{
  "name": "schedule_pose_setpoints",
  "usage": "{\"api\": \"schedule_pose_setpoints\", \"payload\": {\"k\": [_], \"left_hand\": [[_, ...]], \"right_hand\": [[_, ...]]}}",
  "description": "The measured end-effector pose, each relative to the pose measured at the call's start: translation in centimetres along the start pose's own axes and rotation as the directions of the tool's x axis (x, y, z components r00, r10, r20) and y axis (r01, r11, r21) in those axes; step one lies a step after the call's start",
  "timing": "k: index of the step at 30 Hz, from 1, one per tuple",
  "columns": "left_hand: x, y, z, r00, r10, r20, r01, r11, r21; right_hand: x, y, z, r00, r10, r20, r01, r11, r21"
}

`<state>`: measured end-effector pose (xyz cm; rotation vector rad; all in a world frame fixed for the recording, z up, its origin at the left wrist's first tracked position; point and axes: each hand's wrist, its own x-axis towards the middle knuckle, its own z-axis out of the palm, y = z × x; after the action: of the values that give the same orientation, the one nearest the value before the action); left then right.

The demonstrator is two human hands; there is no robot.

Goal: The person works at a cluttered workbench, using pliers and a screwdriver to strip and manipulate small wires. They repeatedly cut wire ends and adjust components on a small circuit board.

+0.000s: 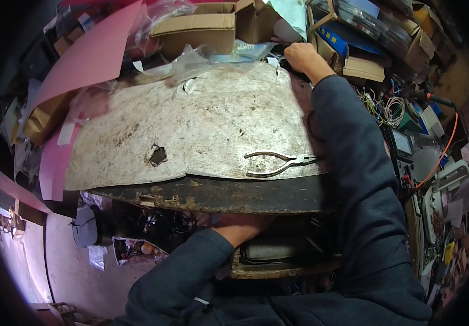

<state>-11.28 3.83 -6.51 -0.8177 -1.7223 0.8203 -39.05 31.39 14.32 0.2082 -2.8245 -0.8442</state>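
Two hands were at work at opposite edges of the worn bench top (191,130), and we held them apart because each reached a different place. We had the right hand (301,55) stretched across to the far edge of the top, fingers curled into a near fist over something dark at the back; what it gripped, if anything, we could not tell, since the knuckles hid it. We had the left hand (241,227) tucked under the front lip of the bench (213,196), just above an open drawer (283,261); its fingers were hidden beneath the edge, so we could not tell how far they were spread or whether they held anything. We judged that the left hand steadied the body during the long reach. One pair of pliers (278,163) lay flat on the top near its front right edge, handles spread and pointing left, jaws toward the right sleeve (348,163), free of both hands and within easy reach. Cardboard boxes (196,30) and clear plastic wrap (213,57) crowded the rear of the top. A pink sheet (93,54) leaned at the left. Loose wires (389,108) and a meter (403,144) sat to the right.
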Motion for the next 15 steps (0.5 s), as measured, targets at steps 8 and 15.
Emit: {"api": "schedule_pose_setpoints", "payload": {"k": [8, 15], "left_hand": [[0.6, 1.8, 0.5, 1.000, 0.029, 0.005, -0.026, 0.963, -0.267], [-0.1, 2.3, 0.8, 0.999, 0.034, -0.037, -0.039, 0.988, -0.149]], "right_hand": [[0.2, 7.9, 3.2, 0.974, 0.125, -0.191, -0.003, 0.843, 0.539], [-1.4, 8.2, 3.5, 0.986, 0.165, -0.027, -0.043, 0.409, 0.911]]}}
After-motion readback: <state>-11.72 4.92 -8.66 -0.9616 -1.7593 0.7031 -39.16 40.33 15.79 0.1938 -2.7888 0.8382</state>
